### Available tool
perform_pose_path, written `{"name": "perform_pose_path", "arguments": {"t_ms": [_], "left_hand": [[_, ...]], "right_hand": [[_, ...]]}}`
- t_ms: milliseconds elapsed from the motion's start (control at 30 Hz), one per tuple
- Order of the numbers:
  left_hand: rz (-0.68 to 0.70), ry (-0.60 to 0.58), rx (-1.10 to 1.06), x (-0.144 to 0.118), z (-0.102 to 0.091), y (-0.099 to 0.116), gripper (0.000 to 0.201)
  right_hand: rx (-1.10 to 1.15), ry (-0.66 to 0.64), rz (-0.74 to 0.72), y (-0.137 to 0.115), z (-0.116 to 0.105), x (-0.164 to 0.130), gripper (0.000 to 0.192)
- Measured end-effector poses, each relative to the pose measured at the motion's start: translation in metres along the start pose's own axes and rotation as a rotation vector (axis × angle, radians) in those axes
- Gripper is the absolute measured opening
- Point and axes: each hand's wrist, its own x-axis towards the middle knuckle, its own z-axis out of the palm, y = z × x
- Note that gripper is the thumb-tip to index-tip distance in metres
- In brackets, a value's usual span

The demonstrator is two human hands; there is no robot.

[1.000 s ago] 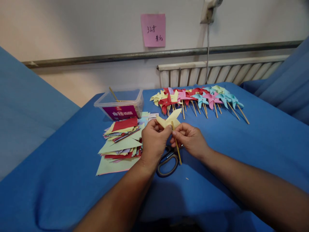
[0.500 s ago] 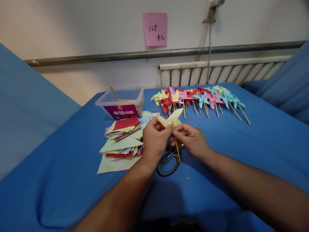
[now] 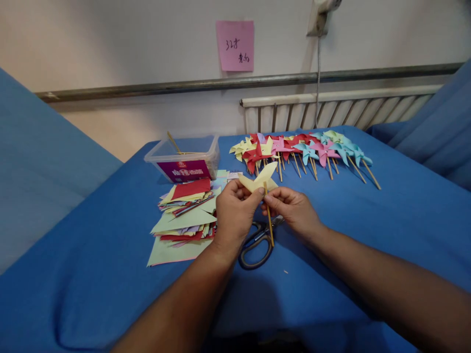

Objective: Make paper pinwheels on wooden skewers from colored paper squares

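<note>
A pale yellow paper pinwheel (image 3: 265, 174) is held up over the middle of the table, its wooden stick (image 3: 269, 220) slanting down from the centre. My left hand (image 3: 237, 211) pinches the pinwheel's paper from the left, thumb near the top of the stick. From the right, my right hand (image 3: 292, 208) closes its thumb and fingers at the upper part of the stick; the exact contact is partly hidden. Below both hands, dark-handled scissors (image 3: 255, 255) lie on the blue cloth, with the stick crossing in front of them.
Stacked coloured paper pieces (image 3: 187, 211) lie left of my hands. Behind them stands a clear plastic box (image 3: 184, 164) with sticks inside. Several finished pinwheels (image 3: 290, 149) lie in a row at the back right. A radiator (image 3: 338, 105) is by the wall.
The stick has turned slightly towards upright, and the pinwheel has tilted a little. My right hand has shifted slightly, showing more of the scissor blades.
</note>
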Motion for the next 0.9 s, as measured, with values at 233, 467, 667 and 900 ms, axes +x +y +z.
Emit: {"name": "perform_pose_path", "arguments": {"t_ms": [233, 467, 667, 900], "left_hand": [[-0.001, 0.002, 0.006, 0.0024, -0.0017, -0.0001, 0.030], [0.022, 0.017, 0.037, 0.0008, 0.0000, 0.0017, 0.026], [0.022, 0.019, 0.055, -0.0005, 0.0004, 0.0036, 0.026], [0.028, 0.030, 0.072, -0.0001, 0.0005, 0.0040, 0.025]], "right_hand": [[-0.022, -0.029, -0.069, 0.0014, -0.0013, 0.0008, 0.026], [-0.054, -0.037, -0.086, 0.0029, -0.0026, 0.0000, 0.023], [-0.063, -0.017, -0.094, 0.0028, -0.0018, -0.0001, 0.022], [-0.053, -0.003, -0.100, 0.0016, -0.0001, -0.0005, 0.022]]}}
